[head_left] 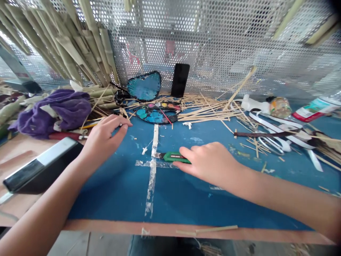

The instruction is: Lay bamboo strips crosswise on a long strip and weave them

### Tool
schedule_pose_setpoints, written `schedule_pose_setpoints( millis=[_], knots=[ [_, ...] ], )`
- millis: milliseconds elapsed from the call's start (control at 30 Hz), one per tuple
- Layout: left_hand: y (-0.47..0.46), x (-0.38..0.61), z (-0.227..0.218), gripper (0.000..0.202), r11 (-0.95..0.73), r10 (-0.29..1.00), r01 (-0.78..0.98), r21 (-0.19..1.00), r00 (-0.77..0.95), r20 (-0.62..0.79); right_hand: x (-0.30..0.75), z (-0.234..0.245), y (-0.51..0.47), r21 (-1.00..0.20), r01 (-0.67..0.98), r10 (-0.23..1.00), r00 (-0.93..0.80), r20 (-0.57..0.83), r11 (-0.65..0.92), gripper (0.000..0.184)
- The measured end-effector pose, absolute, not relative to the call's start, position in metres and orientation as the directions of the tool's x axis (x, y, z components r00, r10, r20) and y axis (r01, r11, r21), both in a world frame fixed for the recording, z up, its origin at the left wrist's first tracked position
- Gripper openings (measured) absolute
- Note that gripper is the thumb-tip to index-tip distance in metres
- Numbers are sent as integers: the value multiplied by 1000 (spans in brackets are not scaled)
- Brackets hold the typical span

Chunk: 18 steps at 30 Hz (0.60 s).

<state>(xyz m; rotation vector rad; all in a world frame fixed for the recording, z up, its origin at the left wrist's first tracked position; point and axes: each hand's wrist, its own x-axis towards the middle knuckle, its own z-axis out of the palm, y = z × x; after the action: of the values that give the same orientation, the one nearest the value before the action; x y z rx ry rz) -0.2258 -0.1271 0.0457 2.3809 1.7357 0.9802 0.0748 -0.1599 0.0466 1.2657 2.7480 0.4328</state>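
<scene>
My right hand [210,160] is closed around a green utility knife [174,157], its blade end pointing left. The blade end lies over the crossing strips of worn whitish tape [152,167] on the blue tabletop. My left hand [105,133] hovers over or rests on the table's left part, thumb and forefinger tips close together. Whatever sits between those fingertips, if anything, is too small to make out. Beyond them lies an open paint palette [156,115] with daubs of colour, beside a heap of thin bamboo strips [207,113].
A purple cloth [62,110] and a black box-like device [44,165] are at left. Bamboo poles [80,46] lean on the perforated metal screen [213,46]. A black phone [180,80] stands upright. White straps [277,124] and a bottle [317,108] lie at right.
</scene>
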Motion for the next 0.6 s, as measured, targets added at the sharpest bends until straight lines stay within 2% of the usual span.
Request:
schedule_pose_setpoints(
  millis=[133,267,467,600],
  knots=[
    [-127,-226,48,27,-379,847,851,363,162,505,58,41,-153,215,735,742,-667,60,643,44],
    [-127,-227,50,26,-390,811,852,349,139,568,53,40,-147,196,723,722,-686,88,663,43],
    [-130,-229,51,23,-401,779,853,335,125,614,74,51,-146,232,762,765,-637,98,605,47],
    [-131,-228,51,24,-416,780,846,334,143,610,78,50,-146,251,713,719,-690,83,655,43]
  ],
)
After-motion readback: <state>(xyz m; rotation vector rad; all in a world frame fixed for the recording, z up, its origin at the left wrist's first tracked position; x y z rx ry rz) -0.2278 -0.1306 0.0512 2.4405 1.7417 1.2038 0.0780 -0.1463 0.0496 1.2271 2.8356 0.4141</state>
